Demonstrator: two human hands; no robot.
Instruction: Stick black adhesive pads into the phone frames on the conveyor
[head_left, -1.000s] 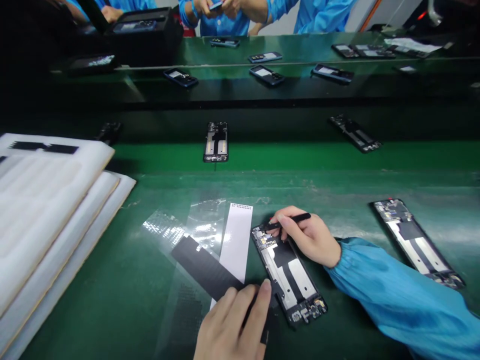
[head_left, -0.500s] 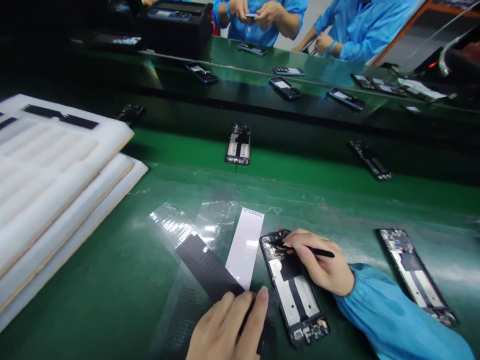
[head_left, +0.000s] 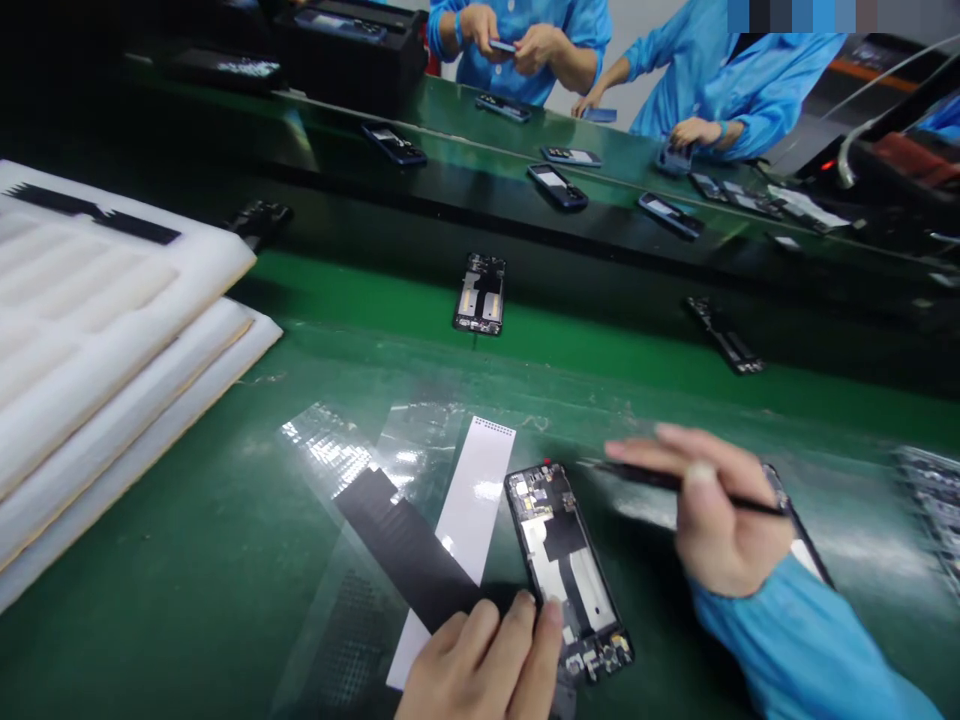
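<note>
An opened phone body (head_left: 566,560) lies on the green mat, its inner parts facing up. My left hand (head_left: 487,665) rests at its lower left edge, fingertips touching the frame; whether it grips anything beneath is hidden. Black tweezers (head_left: 652,474) are pinched in my right hand (head_left: 724,515), raised to the right of the phone with the tips pointing left. Left of the phone lie a white label strip (head_left: 480,490), a black sheet (head_left: 405,540) and clear films (head_left: 330,445). Another phone body (head_left: 806,545) is partly hidden behind my right hand.
White foam trays (head_left: 142,350) are stacked at the left. Farther back are a phone body (head_left: 480,295) and another at right (head_left: 724,335). Several phones lie on the raised shelf (head_left: 450,110). Two people in blue sleeves handle phones behind it.
My right hand has lifted the tweezers off the phone and moved right. My left fingertips now lie over the phone's lower left edge. Another phone body has come into view at the far right.
</note>
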